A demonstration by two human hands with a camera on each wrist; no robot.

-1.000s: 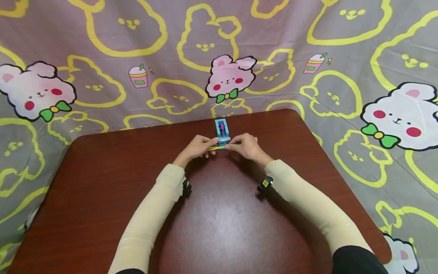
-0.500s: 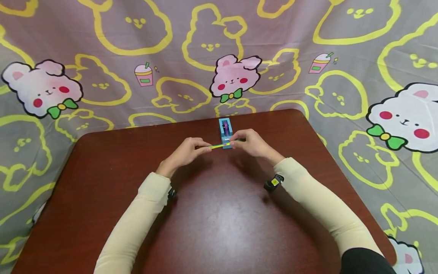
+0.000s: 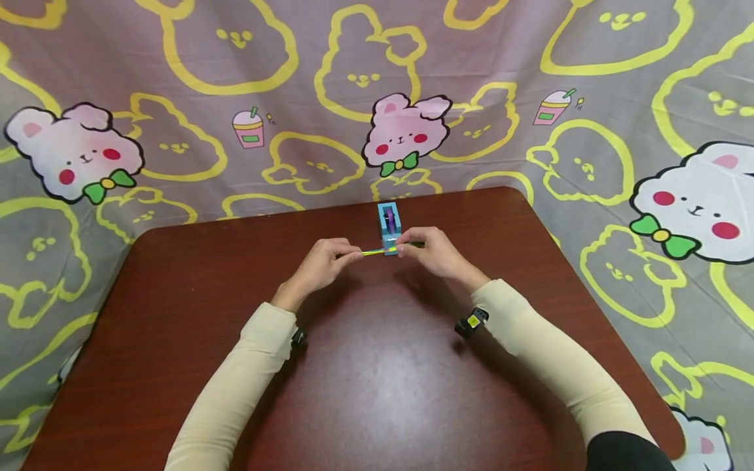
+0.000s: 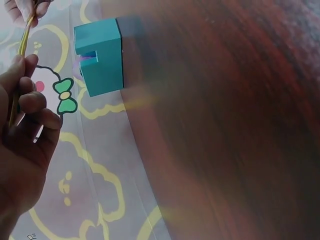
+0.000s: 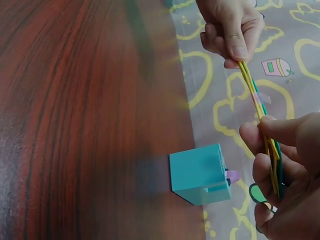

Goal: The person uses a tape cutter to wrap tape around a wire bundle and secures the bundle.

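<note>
Between my two hands stretches a bundle of thin yellow and green strands, with a small piece of clear tape on it. My left hand pinches one end between thumb and fingers. With thumb and fingertips, my right hand pinches the bundle farther along; the loose ends lie across its curled fingers in the right wrist view. Just behind the bundle, a teal tape dispenser with a purple reel stands on the table. Neither hand clearly touches the dispenser.
The brown wooden table reaches back to a hanging cloth printed with cartoon rabbits. The dispenser sits close to the table's back edge. A black wrist camera is strapped to my right wrist.
A second ago both hands were close together at the dispenser's front. My left hand has since moved left, baring more of the bundle. In the last half second little has changed.
</note>
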